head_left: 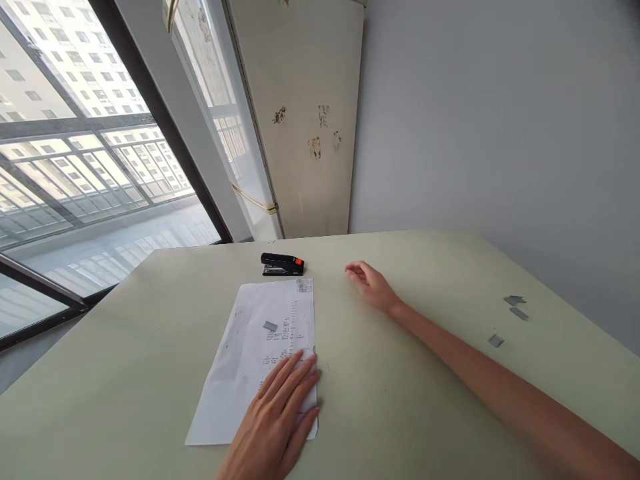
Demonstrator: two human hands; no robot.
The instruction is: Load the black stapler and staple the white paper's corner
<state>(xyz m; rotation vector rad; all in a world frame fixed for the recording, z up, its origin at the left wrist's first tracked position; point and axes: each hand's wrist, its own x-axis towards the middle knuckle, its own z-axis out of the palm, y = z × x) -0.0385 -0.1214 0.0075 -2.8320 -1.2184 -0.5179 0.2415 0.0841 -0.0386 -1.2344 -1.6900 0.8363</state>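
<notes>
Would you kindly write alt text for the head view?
A person's left hand rests on printed paper on a pale green table, with a gray staple strip lying on the paper. A black stapler sits just beyond; the curled right hand is to the right, with more staple strips farther right.

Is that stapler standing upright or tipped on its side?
Upright: the stapler sits base-down on the table, its long black top uppermost, seen from the side.

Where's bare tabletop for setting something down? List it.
Free: tabletop left of the printed paper, and between the paper and right forearm. Crowded: the paper, bearing the left hand and a staple strip, with the stapler just beyond; more staple strips lie beyond the right forearm.
</notes>
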